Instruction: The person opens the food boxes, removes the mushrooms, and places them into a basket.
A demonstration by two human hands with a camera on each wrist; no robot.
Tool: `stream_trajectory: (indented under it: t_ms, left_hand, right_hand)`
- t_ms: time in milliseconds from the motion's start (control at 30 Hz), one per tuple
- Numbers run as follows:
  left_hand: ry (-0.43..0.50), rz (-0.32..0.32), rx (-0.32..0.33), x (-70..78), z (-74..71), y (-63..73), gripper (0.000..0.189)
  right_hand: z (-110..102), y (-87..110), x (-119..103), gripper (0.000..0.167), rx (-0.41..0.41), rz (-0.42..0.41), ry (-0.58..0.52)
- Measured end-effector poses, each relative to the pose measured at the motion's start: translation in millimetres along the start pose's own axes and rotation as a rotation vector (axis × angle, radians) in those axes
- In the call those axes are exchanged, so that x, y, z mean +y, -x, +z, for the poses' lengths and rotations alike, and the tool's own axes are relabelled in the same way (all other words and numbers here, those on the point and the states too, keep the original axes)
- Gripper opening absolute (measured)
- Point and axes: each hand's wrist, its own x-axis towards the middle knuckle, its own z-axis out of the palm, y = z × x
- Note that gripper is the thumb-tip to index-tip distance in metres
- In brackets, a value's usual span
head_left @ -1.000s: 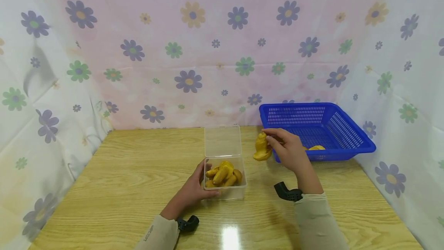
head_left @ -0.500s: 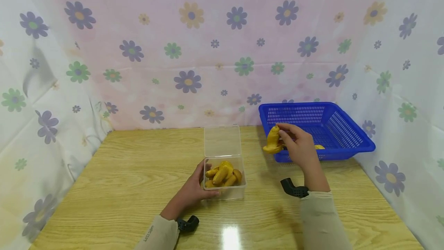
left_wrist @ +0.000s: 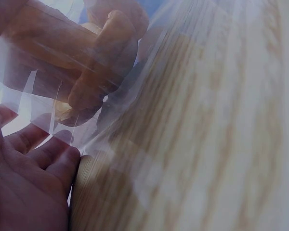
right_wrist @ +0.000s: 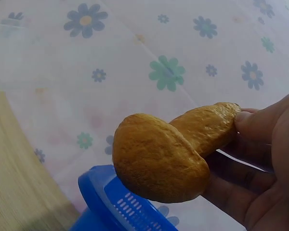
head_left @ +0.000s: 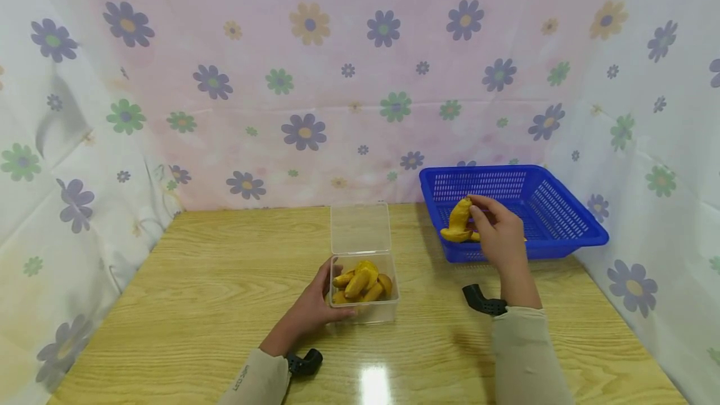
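My right hand (head_left: 502, 236) pinches a yellow-brown mushroom (head_left: 460, 216) by the stem end between thumb and fingers. Its rounded cap hangs lowest, overlapping the near left corner of the blue basket (head_left: 562, 251) in the head view. In the right wrist view the mushroom's cap (right_wrist: 156, 161) faces the camera, above the basket's rim (right_wrist: 94, 180). My left hand (head_left: 316, 304) grips the left side of a clear plastic box (head_left: 378, 314), thumb along the front. Several similar yellow mushrooms (head_left: 362, 283) lie heaped in the box; through its wall they show in the left wrist view.
Behind the box its clear hinged lid (head_left: 360, 229) stands folded back. More yellow pieces (head_left: 475, 237) lie in the basket, partly hidden by my right hand. A flowered cloth (head_left: 349, 161) hangs behind and on both sides of the wooden table (head_left: 225, 267).
My right hand has moved right and slightly away, bringing the mushroom from left of the basket to over its near left corner. My left hand and the box have stayed in place.
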Motion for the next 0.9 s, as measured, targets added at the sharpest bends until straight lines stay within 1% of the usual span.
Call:
stream_trajectory:
  t_ms: [133, 200, 633, 900]
  left_hand:
    - [0.007, 0.000, -0.002, -0.6, 0.1, -0.1, 0.115]
    - [0.010, -0.005, -0.005, 0.0, 0.1, -0.2, 0.116]
    - [0.021, -0.027, -0.009, 3.1, -0.5, 1.1, 0.116]
    - [0.020, -0.028, -0.012, 3.4, -0.9, 1.5, 0.116]
  right_hand:
    - [-1, -1.0, 3, 0.039, 0.052, 0.044, 0.022]
    - [-2, -1.3, 5, 0.039, 0.074, 0.072, 0.017]
    - [-1, -4.0, 18, 0.038, 0.231, 0.211, -0.092]
    - [-2, -6.4, 27, 0.038, 0.285, 0.285, -0.116]
